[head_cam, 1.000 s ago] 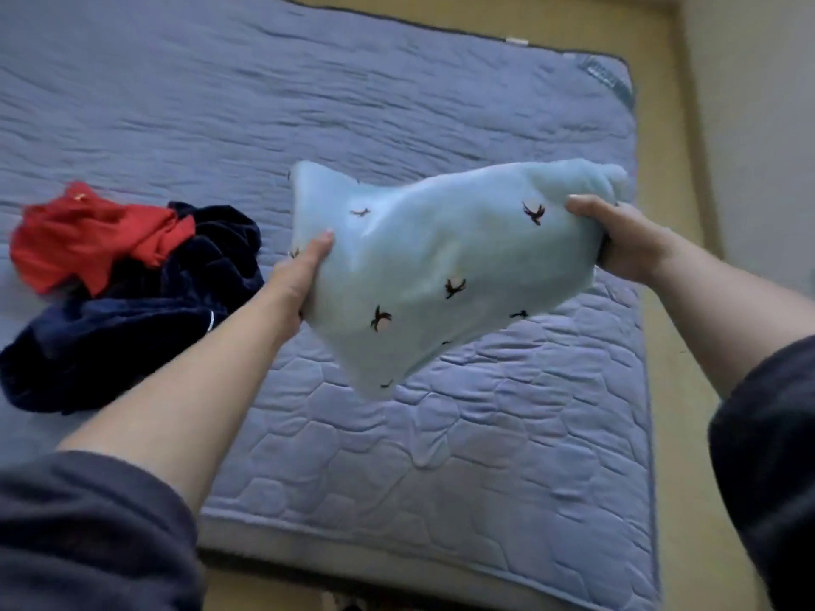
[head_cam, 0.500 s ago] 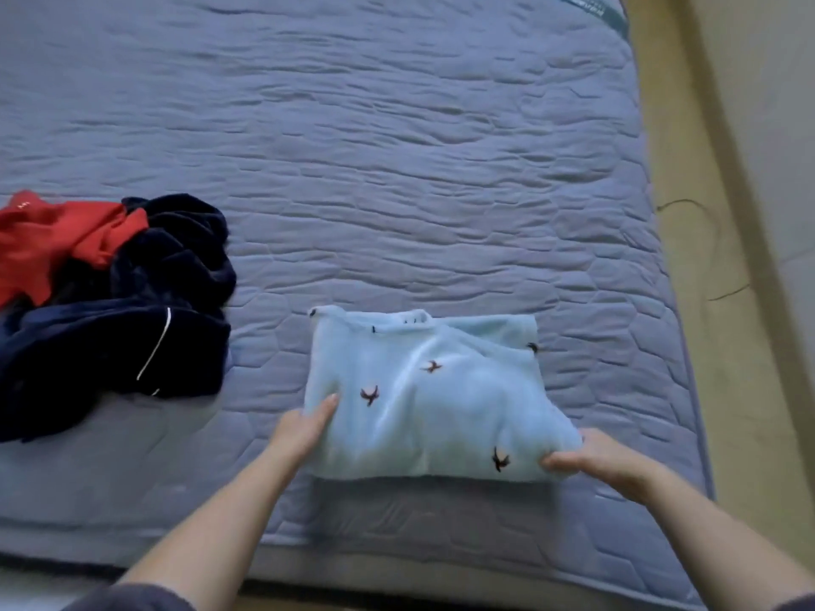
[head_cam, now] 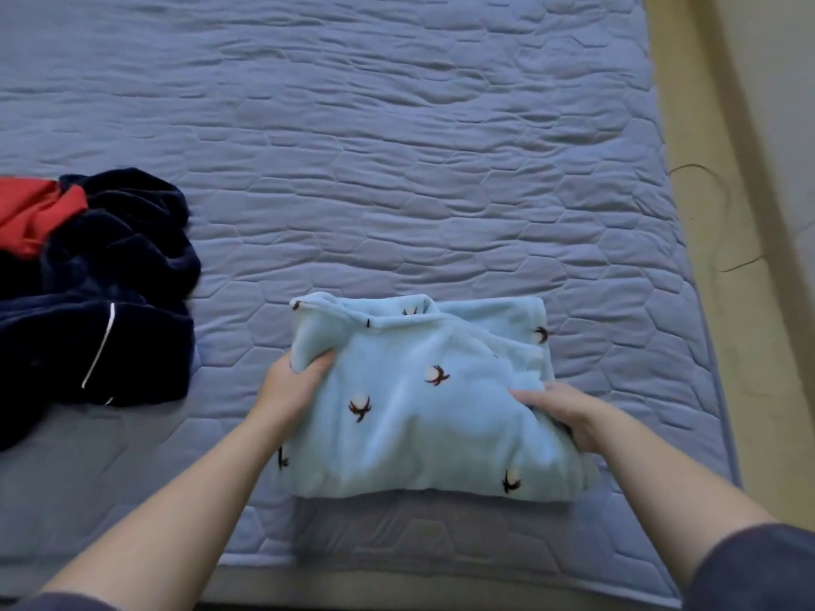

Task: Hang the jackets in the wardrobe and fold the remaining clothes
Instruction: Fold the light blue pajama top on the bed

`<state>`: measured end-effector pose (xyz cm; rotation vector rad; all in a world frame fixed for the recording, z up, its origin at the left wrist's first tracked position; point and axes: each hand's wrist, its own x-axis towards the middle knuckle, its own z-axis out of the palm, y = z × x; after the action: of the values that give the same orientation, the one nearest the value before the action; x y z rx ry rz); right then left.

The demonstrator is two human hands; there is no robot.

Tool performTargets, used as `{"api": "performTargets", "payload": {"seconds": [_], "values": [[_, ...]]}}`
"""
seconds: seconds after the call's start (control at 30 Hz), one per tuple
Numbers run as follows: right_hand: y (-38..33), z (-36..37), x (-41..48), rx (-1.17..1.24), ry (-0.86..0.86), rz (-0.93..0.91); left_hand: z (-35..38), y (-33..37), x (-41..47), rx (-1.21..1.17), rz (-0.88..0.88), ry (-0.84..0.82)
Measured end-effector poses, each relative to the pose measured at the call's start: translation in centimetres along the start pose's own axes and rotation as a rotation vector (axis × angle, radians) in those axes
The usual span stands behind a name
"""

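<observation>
Going by the last second, the light blue fleece has been brought down out of the air and laid as a folded bundle on the mattress, near its front edge. Since then both sides have been grabbed again. A bunch of fabric is clenched in the left hand, and the right edge is gripped under the curled fingers of the right hand. Looks like one more fold or a lift is being set up. The navy garment and red garment are left crumpled, well apart at the left.

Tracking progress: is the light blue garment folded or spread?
Folded: garment lies bundled on the mattress, left hand and right hand gripping it.
</observation>
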<state>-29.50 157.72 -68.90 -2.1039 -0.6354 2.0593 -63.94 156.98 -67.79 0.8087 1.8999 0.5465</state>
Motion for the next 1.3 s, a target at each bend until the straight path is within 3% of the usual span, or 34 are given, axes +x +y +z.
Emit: {"api": "performTargets", "payload": {"seconds": [0.1, 0.2, 0.27, 0.4, 0.5, 0.57, 0.63, 0.7, 0.73, 0.8, 0.97, 1.17, 1.23, 1.3], "values": [[0.0, 0.5, 0.6, 0.277, 0.311, -0.306, -1.0, 0.6, -0.3, -0.356, -0.082, -0.002], [-1.1, -1.2, 0.2, 0.528, 0.328, -0.531, -2.1, 1.4, 0.1, -0.62, -0.138, -0.162], [-1.8, -1.5, 0.9, 0.445, 0.317, -0.537, -1.6, 1.9, 1.1, -0.613, -0.22, -0.207], [-2.7, -1.5, 4.4, 0.039, 0.543, -0.384, -0.2, 2.0, 4.0, -0.357, -0.404, -0.092], [-4.1, -1.2, 4.1, -0.217, 0.66, -0.39, 0.1, 2.7, 4.9, -0.179, -0.375, -0.018], [-4.2, -0.2, 2.4, -0.489, 0.736, -0.523, -0.1, 3.1, 3.9, 0.187, -0.128, 0.233], [-3.5, 2.0, 0.0, -0.71, 0.734, -0.734, 0.1, 3.6, 1.3, 0.499, 0.359, 0.356], [-2.2, 5.1, -1.6, -0.908, 0.575, -0.854, 1.4, 2.9, -1.2, 0.778, 0.695, 0.255], [-1.6, 6.5, -1.7, -0.996, 0.467, -0.86, 2.2, 2.1, -1.7, 0.901, 0.768, 0.172], [-0.9, 8.7, 0.0, -1.168, 0.351, -0.81, 3.4, 1.2, -1.0, 1.09, 0.754, 0.053], [-0.7, 9.1, 8.2, -1.247, 0.506, -0.657, 5.2, -1.5, 6.7, 1.233, 0.604, 0.04], [-0.4, 8.9, 11.7, -1.226, 0.566, -0.653, 6.5, -3.0, 9.3, 1.065, 0.636, 0.103], [-0.3, 8.6, 10.5, -1.186, 0.587, -0.623, 5.5, -2.9, 8.1, 0.915, 0.597, 0.188], [0.2, 7.5, 8.2, -1.065, 0.649, -0.48, 3.9, -2.8, 6.3, 0.623, 0.431, 0.253]]}}
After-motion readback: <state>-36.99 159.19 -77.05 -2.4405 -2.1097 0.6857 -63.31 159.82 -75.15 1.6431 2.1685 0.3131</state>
